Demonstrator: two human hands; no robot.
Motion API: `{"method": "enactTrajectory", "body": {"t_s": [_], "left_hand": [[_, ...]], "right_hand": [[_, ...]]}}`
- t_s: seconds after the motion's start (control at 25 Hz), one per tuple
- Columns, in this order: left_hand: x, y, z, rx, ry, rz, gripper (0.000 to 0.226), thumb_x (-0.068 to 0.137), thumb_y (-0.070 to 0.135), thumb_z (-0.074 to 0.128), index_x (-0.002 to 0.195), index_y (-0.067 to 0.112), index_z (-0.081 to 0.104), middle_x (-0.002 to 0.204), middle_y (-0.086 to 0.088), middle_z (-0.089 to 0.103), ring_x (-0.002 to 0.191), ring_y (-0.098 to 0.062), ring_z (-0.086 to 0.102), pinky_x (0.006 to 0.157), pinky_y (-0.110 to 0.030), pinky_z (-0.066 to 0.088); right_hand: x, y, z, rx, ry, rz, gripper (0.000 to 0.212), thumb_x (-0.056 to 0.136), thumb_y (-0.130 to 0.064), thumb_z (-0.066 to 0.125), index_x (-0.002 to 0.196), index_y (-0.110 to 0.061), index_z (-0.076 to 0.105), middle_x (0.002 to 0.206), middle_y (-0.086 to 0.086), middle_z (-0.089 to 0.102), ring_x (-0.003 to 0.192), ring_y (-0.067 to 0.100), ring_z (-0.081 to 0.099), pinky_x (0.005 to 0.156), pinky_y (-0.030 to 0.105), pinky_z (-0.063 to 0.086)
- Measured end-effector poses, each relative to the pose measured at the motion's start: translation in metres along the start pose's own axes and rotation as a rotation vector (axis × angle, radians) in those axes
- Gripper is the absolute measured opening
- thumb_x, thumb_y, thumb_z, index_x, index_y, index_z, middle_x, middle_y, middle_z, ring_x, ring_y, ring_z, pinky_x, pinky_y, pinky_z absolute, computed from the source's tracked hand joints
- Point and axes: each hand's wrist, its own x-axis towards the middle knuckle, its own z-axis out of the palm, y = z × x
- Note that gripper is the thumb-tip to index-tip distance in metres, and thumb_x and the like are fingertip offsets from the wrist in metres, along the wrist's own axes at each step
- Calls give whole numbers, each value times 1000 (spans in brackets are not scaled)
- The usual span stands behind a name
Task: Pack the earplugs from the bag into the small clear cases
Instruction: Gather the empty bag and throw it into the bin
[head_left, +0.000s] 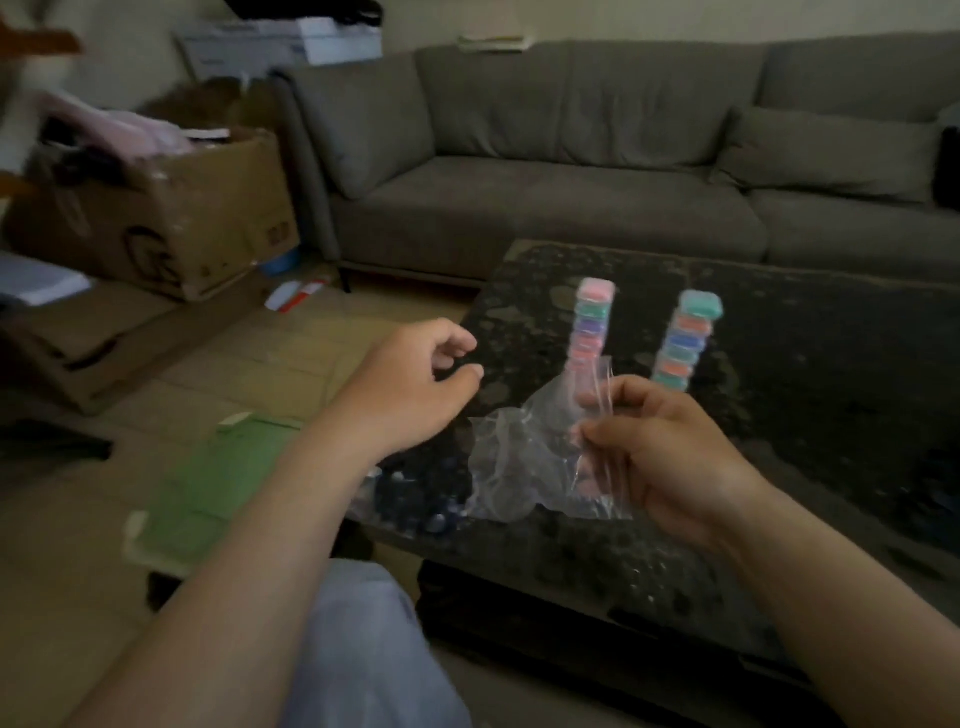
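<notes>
Two stacks of small clear cases stand on the dark speckled table (779, 364); the left stack (592, 325) and the right stack (685, 340) each hold several cases with pink, green, blue and orange contents. My right hand (660, 452) pinches the top edge of a crumpled clear plastic bag (514, 462), which hangs over the table's near edge. Dark blue earplugs (415, 504) lie in a pile on the table under and left of the bag. My left hand (415, 384) hovers left of the bag with fingers loosely curled, holding nothing.
A grey sofa (571, 156) runs behind the table. A cardboard box (156, 208) full of clutter sits at the left. A green flat box (218, 483) lies on the floor by my left forearm. My knee (363, 649) is below.
</notes>
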Motion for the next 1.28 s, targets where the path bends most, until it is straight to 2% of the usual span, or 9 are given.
{"method": "enactTrajectory", "body": {"t_s": [0.12,0.24,0.36,0.44,0.52,0.64,0.72,1.0,1.28], "left_hand": [[12,-18,-24,50,31,-116,10,95,31,67,101,36,61,105,14,65,106,-9,64,98,-38,55],[20,-44,-44,98,71,-197,15,94,27,68,91,38,57,101,11,62,102,-14,65,97,-40,56],[21,-80,-56,189,83,-339,17,94,22,67,110,28,62,115,4,64,106,-18,62,96,-37,55],[18,-105,-60,263,70,-442,32,95,20,66,127,20,62,130,-1,62,113,-22,61,96,-35,52],[11,-129,-58,369,26,-516,47,95,21,67,140,16,57,142,-6,57,126,-28,57,102,-36,50],[2,-165,-40,502,-90,-640,71,88,36,75,149,18,42,152,-11,42,137,-34,47,109,-45,46],[0,-182,-27,592,-182,-703,83,83,48,78,149,23,36,151,-11,39,138,-35,43,109,-49,43],[11,-217,-6,632,-240,-744,75,81,47,80,138,23,37,143,-12,39,135,-38,39,105,-54,41],[14,-233,6,615,-265,-777,57,87,27,77,131,22,42,135,-12,41,128,-37,43,100,-55,46]], "right_hand": [[15,0,35,24,-47,-19,21,95,2,59,109,-12,66,96,17,66,75,25,63,61,38,57],[27,4,66,-2,-84,-53,20,94,1,60,109,-12,66,96,17,67,73,24,63,59,35,56],[35,6,93,-38,-119,-70,20,95,2,59,110,-9,65,93,17,67,69,24,63,57,35,58],[45,6,108,-65,-132,-78,20,95,3,58,109,-10,64,92,17,67,66,23,64,57,35,58],[57,9,119,-86,-132,-85,21,95,4,57,108,-10,65,92,18,67,67,24,65,58,36,59],[75,15,135,-133,-125,-89,23,95,5,57,106,-14,65,96,21,68,69,26,65,63,40,61],[85,20,144,-152,-119,-76,24,95,6,56,107,-13,64,99,22,68,68,24,64,62,40,62],[106,28,163,-151,-115,-29,22,95,6,56,109,-10,62,94,21,67,57,21,62,56,37,61],[113,36,163,-166,-116,-9,21,96,3,57,109,-12,63,99,20,66,61,20,63,56,36,61]]}}
